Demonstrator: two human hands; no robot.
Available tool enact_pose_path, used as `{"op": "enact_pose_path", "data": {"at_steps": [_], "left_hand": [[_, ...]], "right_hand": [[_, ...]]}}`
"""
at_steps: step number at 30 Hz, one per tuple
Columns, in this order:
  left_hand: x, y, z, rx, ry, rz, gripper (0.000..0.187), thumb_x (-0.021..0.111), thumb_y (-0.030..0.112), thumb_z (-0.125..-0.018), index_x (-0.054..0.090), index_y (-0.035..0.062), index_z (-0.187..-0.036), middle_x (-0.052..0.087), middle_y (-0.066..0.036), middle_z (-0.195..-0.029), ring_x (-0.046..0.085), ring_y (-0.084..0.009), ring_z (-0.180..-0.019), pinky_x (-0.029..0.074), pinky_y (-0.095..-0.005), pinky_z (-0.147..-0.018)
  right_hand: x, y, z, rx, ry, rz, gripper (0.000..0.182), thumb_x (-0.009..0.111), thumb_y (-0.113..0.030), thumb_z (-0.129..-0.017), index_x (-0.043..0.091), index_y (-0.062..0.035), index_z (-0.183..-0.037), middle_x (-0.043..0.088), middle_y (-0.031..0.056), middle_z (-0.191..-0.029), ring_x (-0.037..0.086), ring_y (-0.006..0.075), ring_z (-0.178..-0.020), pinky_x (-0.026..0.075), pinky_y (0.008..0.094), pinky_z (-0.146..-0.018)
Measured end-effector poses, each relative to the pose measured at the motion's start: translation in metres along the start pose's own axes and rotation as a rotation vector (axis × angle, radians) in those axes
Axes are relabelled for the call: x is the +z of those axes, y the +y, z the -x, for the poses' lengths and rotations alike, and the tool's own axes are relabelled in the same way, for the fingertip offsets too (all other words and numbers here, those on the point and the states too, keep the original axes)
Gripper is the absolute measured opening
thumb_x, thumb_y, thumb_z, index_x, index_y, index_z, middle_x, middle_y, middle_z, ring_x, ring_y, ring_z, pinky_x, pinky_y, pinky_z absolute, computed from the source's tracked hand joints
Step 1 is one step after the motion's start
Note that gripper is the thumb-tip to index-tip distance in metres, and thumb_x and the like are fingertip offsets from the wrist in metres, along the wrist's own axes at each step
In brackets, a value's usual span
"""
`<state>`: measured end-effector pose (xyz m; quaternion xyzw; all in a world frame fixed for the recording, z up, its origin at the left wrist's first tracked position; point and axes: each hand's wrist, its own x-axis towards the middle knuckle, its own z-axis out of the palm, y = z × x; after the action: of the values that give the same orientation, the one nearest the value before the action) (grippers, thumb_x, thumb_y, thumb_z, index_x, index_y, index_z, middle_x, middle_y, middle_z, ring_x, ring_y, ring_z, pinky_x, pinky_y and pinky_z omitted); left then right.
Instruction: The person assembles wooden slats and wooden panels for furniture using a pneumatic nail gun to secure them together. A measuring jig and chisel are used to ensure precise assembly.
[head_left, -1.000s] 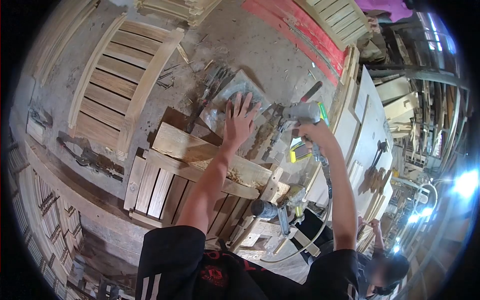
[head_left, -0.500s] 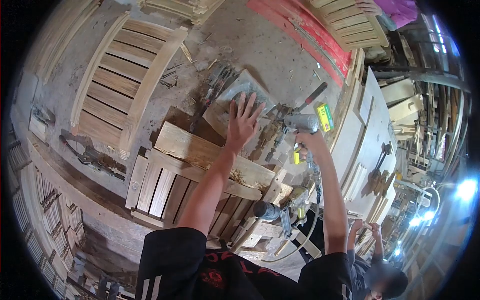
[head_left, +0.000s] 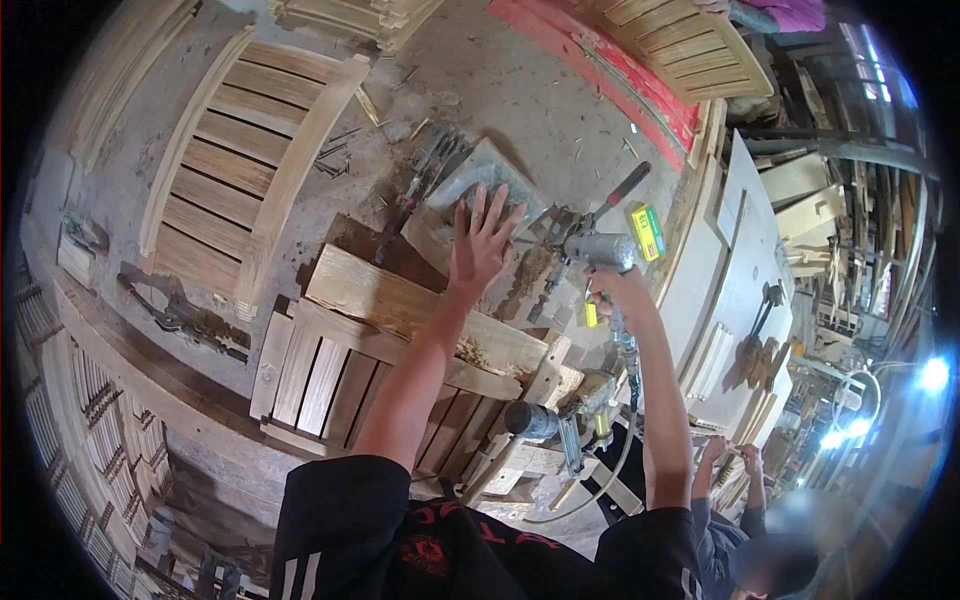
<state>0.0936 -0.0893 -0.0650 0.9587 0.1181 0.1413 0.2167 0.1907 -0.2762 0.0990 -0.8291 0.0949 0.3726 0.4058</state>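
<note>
My left hand (head_left: 483, 240) has its fingers spread, over a square grey block (head_left: 430, 230) on the work surface; whether it presses on it I cannot tell. My right hand (head_left: 612, 292) is wrapped round the handle of a grey air-powered tool (head_left: 603, 250) with a hose running down from it. Just right of the tool lies a yellow-green box (head_left: 648, 233). A metal clamp (head_left: 410, 190) lies left of the block. Nearer my body are a slatted wooden frame (head_left: 340, 385) and a thick wooden beam (head_left: 375, 290).
Another slatted panel (head_left: 235, 165) lies at the left. A second nail gun (head_left: 570, 415) rests near my body. A red board (head_left: 620, 80) crosses the top. A co-worker's hands (head_left: 730, 455) show at lower right, and another person's pink sleeve (head_left: 790, 14) at top right.
The whole view has shifted slightly. Both my hands keep nearly the same places, the right one still round the tool. Less of the pink sleeve shows at the top.
</note>
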Motion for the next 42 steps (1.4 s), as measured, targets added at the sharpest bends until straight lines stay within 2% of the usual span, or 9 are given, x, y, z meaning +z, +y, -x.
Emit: {"op": "enact_pose_path", "data": {"at_steps": [2, 5, 8, 26, 29, 32, 35, 39, 42], "left_hand": [[-0.001, 0.000, 0.001, 0.001, 0.002, -0.010, 0.075, 0.065, 0.023, -0.082, 0.036, 0.0295, -0.151, 0.023, -0.006, -0.162, 0.022, -0.0339, -0.148, 0.023, -0.0587, -0.116], [-0.002, 0.001, 0.000, -0.006, 0.006, 0.007, 0.076, 0.066, 0.022, -0.082, 0.035, 0.0296, -0.151, 0.024, -0.006, -0.162, 0.023, -0.0341, -0.148, 0.023, -0.0589, -0.116], [-0.001, 0.000, 0.000, 0.001, 0.020, -0.004, 0.076, 0.066, 0.023, -0.081, 0.035, 0.0295, -0.151, 0.025, -0.006, -0.162, 0.023, -0.0341, -0.148, 0.023, -0.0591, -0.115], [0.000, 0.001, 0.000, -0.007, 0.015, 0.012, 0.075, 0.065, 0.020, -0.082, 0.036, 0.0295, -0.150, 0.025, -0.006, -0.162, 0.024, -0.0342, -0.147, 0.023, -0.0592, -0.116], [0.002, 0.001, 0.000, 0.000, 0.023, -0.008, 0.076, 0.065, 0.022, -0.082, 0.035, 0.0298, -0.151, 0.025, -0.006, -0.162, 0.024, -0.0344, -0.147, 0.022, -0.0590, -0.116], [0.002, 0.001, 0.000, -0.003, 0.001, -0.020, 0.076, 0.065, 0.023, -0.083, 0.034, 0.0304, -0.152, 0.022, -0.005, -0.163, 0.022, -0.0344, -0.148, 0.021, -0.0591, -0.116], [0.003, 0.001, 0.001, -0.014, -0.019, 0.010, 0.075, 0.063, 0.024, -0.085, 0.032, 0.0317, -0.152, 0.019, -0.005, -0.164, 0.020, -0.0342, -0.149, 0.021, -0.0592, -0.116], [0.000, 0.002, 0.000, -0.021, -0.057, -0.057, 0.071, 0.060, 0.026, -0.089, 0.031, 0.0331, -0.153, 0.016, -0.004, -0.164, 0.018, -0.0339, -0.149, 0.020, -0.0589, -0.117], [0.000, 0.004, 0.000, -0.029, -0.105, -0.085, 0.069, 0.058, 0.027, -0.091, 0.030, 0.0337, -0.153, 0.015, -0.004, -0.164, 0.017, -0.0335, -0.150, 0.020, -0.0586, -0.117]], "right_hand": [[-0.001, -0.005, 0.005, 0.040, -0.002, 0.081, 0.025, 0.061, -0.008, -0.074, 0.060, -0.0015, -0.099, 0.052, 0.0047, -0.063, 0.042, 0.0110, -0.042, 0.032, 0.0279, -0.038], [0.001, -0.011, 0.011, 0.050, -0.004, -0.007, 0.013, 0.064, -0.006, -0.078, 0.061, -0.0021, -0.090, 0.054, 0.0030, -0.065, 0.046, 0.0101, -0.049, 0.033, 0.0261, -0.041], [0.004, -0.015, 0.014, 0.100, 0.029, 0.031, 0.027, 0.059, -0.007, -0.073, 0.061, -0.0015, -0.100, 0.053, 0.0048, -0.063, 0.041, 0.0108, -0.042, 0.033, 0.0280, -0.038], [0.002, 0.002, 0.000, 0.010, 0.000, -0.041, 0.022, 0.060, -0.002, -0.074, 0.060, -0.0009, -0.097, 0.052, 0.0039, -0.061, 0.042, 0.0108, -0.043, 0.033, 0.0276, -0.038], [0.003, -0.012, 0.005, 0.089, -0.011, 0.088, 0.022, 0.060, -0.002, -0.074, 0.060, 0.0000, -0.096, 0.053, 0.0049, -0.064, 0.044, 0.0110, -0.046, 0.033, 0.0276, -0.039], [0.001, 0.001, -0.004, 0.060, 0.010, -0.002, 0.025, 0.060, -0.002, -0.074, 0.061, 0.0012, -0.099, 0.053, 0.0053, -0.065, 0.044, 0.0110, -0.046, 0.033, 0.0272, -0.040], [-0.016, -0.008, 0.012, 0.155, -0.024, -0.017, 0.028, 0.061, -0.004, -0.074, 0.063, 0.0004, -0.101, 0.054, 0.0049, -0.065, 0.043, 0.0106, -0.045, 0.033, 0.0272, -0.040], [-0.018, -0.026, 0.037, 0.045, 0.022, -0.077, 0.025, 0.060, -0.003, -0.074, 0.063, 0.0000, -0.099, 0.053, 0.0047, -0.061, 0.043, 0.0112, -0.043, 0.034, 0.0265, -0.039], [-0.019, -0.023, 0.030, 0.104, 0.047, -0.048, 0.034, 0.061, -0.008, -0.075, 0.065, -0.0026, -0.109, 0.055, 0.0038, -0.067, 0.043, 0.0103, -0.045, 0.037, 0.0272, -0.041]]}}
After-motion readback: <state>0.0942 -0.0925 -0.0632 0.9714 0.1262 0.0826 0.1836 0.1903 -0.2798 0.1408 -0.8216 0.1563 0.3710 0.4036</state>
